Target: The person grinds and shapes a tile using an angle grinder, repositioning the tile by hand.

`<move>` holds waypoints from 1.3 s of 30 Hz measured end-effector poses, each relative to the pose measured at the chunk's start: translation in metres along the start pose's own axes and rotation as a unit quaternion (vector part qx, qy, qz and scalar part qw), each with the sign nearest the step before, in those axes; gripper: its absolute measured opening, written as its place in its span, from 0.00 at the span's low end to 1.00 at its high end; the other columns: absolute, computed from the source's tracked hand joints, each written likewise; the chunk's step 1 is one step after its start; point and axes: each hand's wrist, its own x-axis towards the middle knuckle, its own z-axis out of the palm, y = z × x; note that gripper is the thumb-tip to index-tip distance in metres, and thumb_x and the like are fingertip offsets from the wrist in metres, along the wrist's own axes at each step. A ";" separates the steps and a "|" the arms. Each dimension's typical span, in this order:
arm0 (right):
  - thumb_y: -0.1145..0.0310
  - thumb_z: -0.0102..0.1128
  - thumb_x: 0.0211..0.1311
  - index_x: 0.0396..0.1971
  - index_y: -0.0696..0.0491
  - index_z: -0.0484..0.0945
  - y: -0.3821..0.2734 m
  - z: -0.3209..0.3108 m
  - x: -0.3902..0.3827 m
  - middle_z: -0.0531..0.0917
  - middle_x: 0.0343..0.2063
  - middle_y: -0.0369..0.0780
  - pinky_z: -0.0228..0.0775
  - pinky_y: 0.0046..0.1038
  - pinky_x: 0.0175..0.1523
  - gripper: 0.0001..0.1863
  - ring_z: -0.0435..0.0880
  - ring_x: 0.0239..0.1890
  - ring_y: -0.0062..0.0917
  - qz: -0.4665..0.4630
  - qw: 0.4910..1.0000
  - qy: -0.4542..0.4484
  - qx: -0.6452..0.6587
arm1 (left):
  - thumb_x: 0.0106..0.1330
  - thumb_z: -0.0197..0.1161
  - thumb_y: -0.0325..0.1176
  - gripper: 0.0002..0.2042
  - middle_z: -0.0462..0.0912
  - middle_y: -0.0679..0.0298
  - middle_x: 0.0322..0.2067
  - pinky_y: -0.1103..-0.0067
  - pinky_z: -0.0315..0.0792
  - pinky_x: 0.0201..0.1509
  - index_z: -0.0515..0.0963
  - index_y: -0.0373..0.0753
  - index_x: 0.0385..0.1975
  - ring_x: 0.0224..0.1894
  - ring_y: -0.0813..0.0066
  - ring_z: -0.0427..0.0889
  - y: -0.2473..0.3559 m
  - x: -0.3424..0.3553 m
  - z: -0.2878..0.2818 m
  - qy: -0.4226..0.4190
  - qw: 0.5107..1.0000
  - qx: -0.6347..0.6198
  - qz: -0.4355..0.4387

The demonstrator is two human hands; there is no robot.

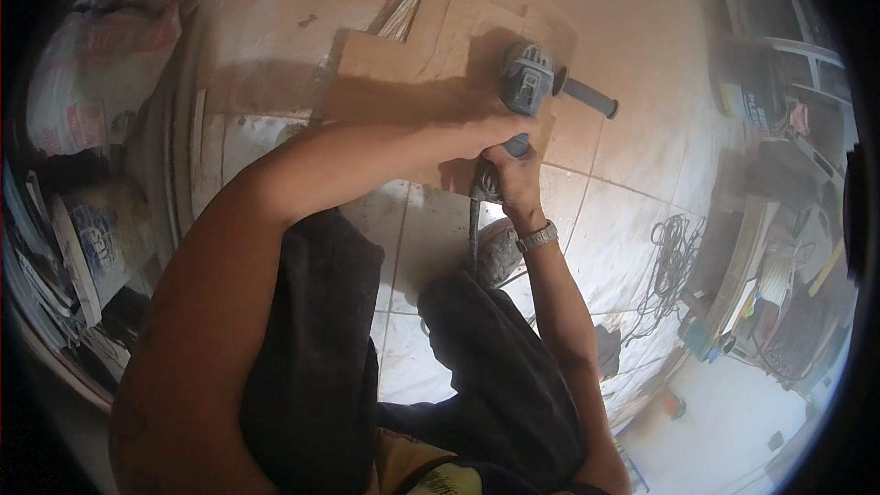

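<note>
A dark grey angle grinder [528,82] is held in both hands over a brown sheet of cardboard or board [431,69] on the tiled floor. My left hand [500,131] wraps around its body, just behind the head. Farther back, my right hand [518,181] closes around the rear part, below the left hand. The black side handle [591,98] sticks out to the right with no hand on it. From the rear end a power cord [474,229] runs down toward my legs. Whatever lies under the grinder's head is hidden.
My shoe [500,255] is close behind the grinder, beside the cord. A tangled dark cable [667,266] lies on the tiles at right. Printed sacks [105,78] stand at far left. Boards and assorted clutter [756,257] line the right side. The air looks hazy.
</note>
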 end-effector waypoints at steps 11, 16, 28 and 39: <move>0.71 0.71 0.61 0.43 0.60 0.82 0.005 0.010 -0.004 0.87 0.38 0.36 0.77 0.24 0.45 0.13 0.85 0.39 0.20 -0.056 0.997 -0.003 -0.061 | 0.61 0.73 0.46 0.17 0.85 0.63 0.35 0.71 0.77 0.41 0.85 0.39 0.38 0.37 0.70 0.84 0.013 -0.046 -0.006 -0.001 0.996 -0.070 -0.047; 0.71 0.71 0.60 0.44 0.60 0.83 -0.003 0.002 -0.009 0.87 0.38 0.36 0.77 0.25 0.42 0.14 0.85 0.37 0.21 -0.010 0.999 0.005 -0.031 | 0.61 0.73 0.46 0.17 0.85 0.63 0.36 0.71 0.77 0.41 0.84 0.39 0.39 0.37 0.70 0.84 0.017 -0.026 0.002 0.001 1.000 -0.002 -0.008; 0.69 0.74 0.61 0.46 0.60 0.82 0.005 0.010 -0.009 0.87 0.38 0.37 0.78 0.25 0.43 0.17 0.85 0.36 0.21 -0.035 0.997 -0.010 -0.063 | 0.61 0.74 0.45 0.17 0.85 0.62 0.37 0.71 0.77 0.41 0.84 0.38 0.40 0.38 0.70 0.84 0.016 -0.049 -0.001 -0.015 0.999 -0.041 -0.028; 0.70 0.73 0.60 0.46 0.61 0.81 0.008 0.014 -0.009 0.87 0.38 0.37 0.78 0.25 0.44 0.17 0.85 0.37 0.21 -0.032 0.995 -0.027 -0.086 | 0.60 0.74 0.44 0.17 0.85 0.62 0.37 0.71 0.77 0.41 0.84 0.38 0.41 0.39 0.70 0.84 0.011 -0.065 -0.013 -0.044 0.992 -0.080 -0.082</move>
